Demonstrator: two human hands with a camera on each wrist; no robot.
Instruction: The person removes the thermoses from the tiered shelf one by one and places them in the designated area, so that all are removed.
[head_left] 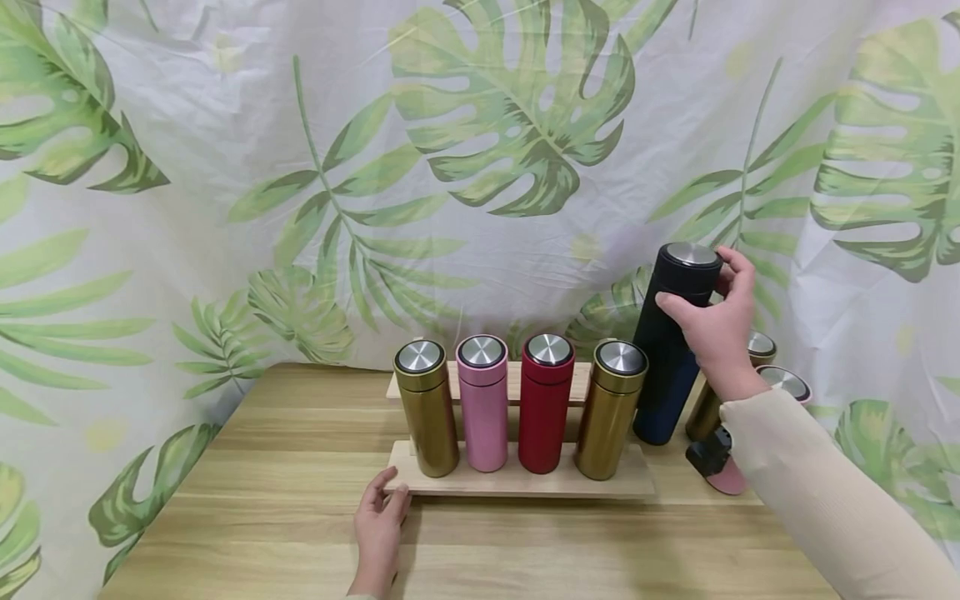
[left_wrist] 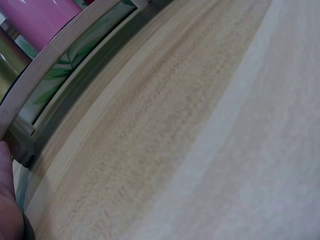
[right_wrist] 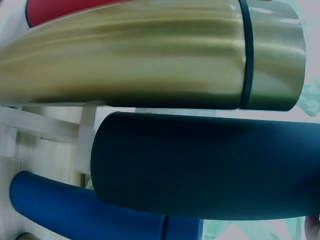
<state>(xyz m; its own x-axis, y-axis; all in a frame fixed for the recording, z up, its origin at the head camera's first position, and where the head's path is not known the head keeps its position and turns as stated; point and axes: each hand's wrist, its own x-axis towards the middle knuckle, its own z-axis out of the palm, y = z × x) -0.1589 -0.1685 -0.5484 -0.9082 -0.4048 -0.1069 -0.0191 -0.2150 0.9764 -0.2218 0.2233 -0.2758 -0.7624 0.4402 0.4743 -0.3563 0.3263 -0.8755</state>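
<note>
My right hand (head_left: 720, 333) grips a black thermos flask (head_left: 678, 292) near its silver-topped lid, at the right of the rack. In the right wrist view the black flask (right_wrist: 210, 167) hangs between a gold flask (right_wrist: 150, 57) and a blue flask (right_wrist: 90, 207). Low at the left, my left hand (head_left: 378, 525) holds the front left corner of a two-level wooden rack (head_left: 517, 487); the left wrist view shows its thumb (left_wrist: 6, 172) against the rack's end. Along the front plank stand gold (head_left: 429, 425), pink (head_left: 483, 417), red (head_left: 543, 417) and gold (head_left: 606, 425) flasks, upright.
Behind my right forearm, another gold flask (head_left: 702, 412) and another pink flask (head_left: 727, 479) stand on the wooden table (head_left: 300, 500), partly hidden. The rack's rear plank (head_left: 513, 392) lies behind the row. A leaf-patterned cloth (head_left: 337, 167) hangs at the back.
</note>
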